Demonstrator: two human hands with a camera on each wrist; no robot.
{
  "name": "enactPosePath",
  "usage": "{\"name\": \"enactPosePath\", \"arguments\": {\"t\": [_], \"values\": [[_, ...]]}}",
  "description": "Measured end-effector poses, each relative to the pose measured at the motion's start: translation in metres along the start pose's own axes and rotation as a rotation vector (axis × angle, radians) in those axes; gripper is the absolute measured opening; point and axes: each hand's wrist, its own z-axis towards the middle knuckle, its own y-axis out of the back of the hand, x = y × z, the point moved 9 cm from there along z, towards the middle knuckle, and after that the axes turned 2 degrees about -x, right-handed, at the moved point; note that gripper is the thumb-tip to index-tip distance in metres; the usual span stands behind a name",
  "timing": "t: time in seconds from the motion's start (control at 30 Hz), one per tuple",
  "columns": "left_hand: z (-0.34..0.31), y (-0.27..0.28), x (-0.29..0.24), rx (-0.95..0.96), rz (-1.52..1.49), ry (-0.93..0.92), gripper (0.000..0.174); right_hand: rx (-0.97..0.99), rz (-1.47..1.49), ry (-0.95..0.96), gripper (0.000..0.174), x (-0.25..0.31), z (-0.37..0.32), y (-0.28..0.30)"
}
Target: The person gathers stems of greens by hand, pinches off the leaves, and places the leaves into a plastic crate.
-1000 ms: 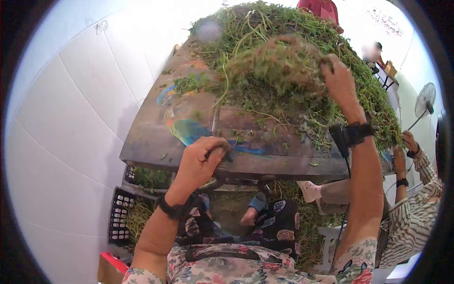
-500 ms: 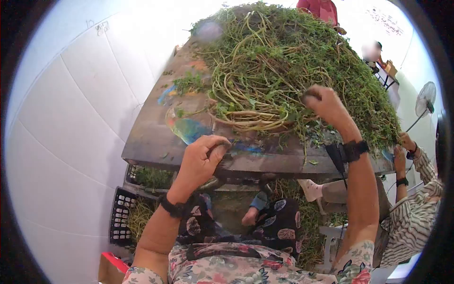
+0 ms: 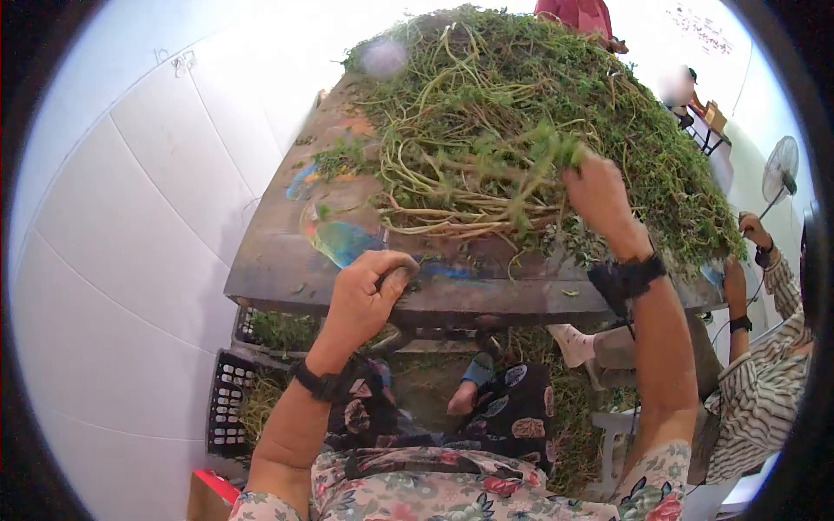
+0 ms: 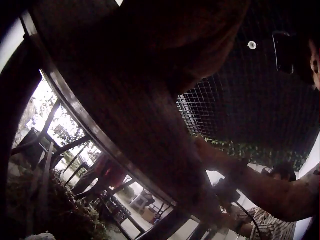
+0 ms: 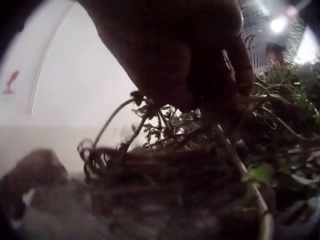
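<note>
Right hand [image 3: 601,195], right of centre in my head view, seems to pinch blurred green stems [image 3: 546,154]; its fingertips are hard to make out. Left hand [image 3: 369,295], lower left of centre, curls closed beside the table [image 3: 278,252] edge, its inside hidden from me.

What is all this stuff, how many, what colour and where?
Table: one, brown with painted patches, centre
Leafy plants: one big heap, green, on the table
Crate: at least one, black, lower left
Box: one, red-edged, bottom left
Wall: one, white, left
Fan: one, grey, right
Slipper: at least one, blue, below the table
Other people: three, one in red, one striped, far end and right
Left hand: one, bare, curled at the near edge
Right hand: one, bare, gripping plant stems
</note>
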Motion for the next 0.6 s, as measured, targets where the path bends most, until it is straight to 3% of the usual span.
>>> {"name": "enactPosePath", "arguments": {"t": [0.1,0.2,0.23,0.33,0.37,0.47,0.5,0.6], "values": [[-0.001,0.000,0.004,-0.006,0.010,0.018,0.015,-0.097,0.349,-0.298,0.024,-0.050,0.027,0.018],[0.000,0.000,0.001,0.016,-0.011,0.011,0.015,-0.150,0.958,-0.589,0.029,-0.070,0.023,0.010],[0.000,0.000,0.001,0.016,-0.011,0.013,0.015,-0.038,0.976,-0.556,0.027,-0.066,0.026,-0.004],[0.000,-0.001,-0.001,0.015,-0.004,0.008,0.015,0.407,0.632,-0.295,0.024,-0.011,0.009,-0.013],[0.000,-0.001,-0.002,0.010,0.005,0.003,0.015,0.418,0.645,-0.267,0.028,-0.012,0.007,-0.020],[0.000,-0.001,-0.003,0.006,0.011,0.001,0.014,0.163,0.715,-0.412,0.026,-0.049,0.008,-0.004],[0.001,-0.001,-0.003,0.007,0.009,-0.002,0.014,0.092,0.660,-0.607,0.025,-0.082,0.008,-0.006],[0.000,-0.002,0.001,0.009,-0.005,0.036,0.015,0.001,0.899,-0.698,0.026,-0.133,-0.001,0.000]]}}
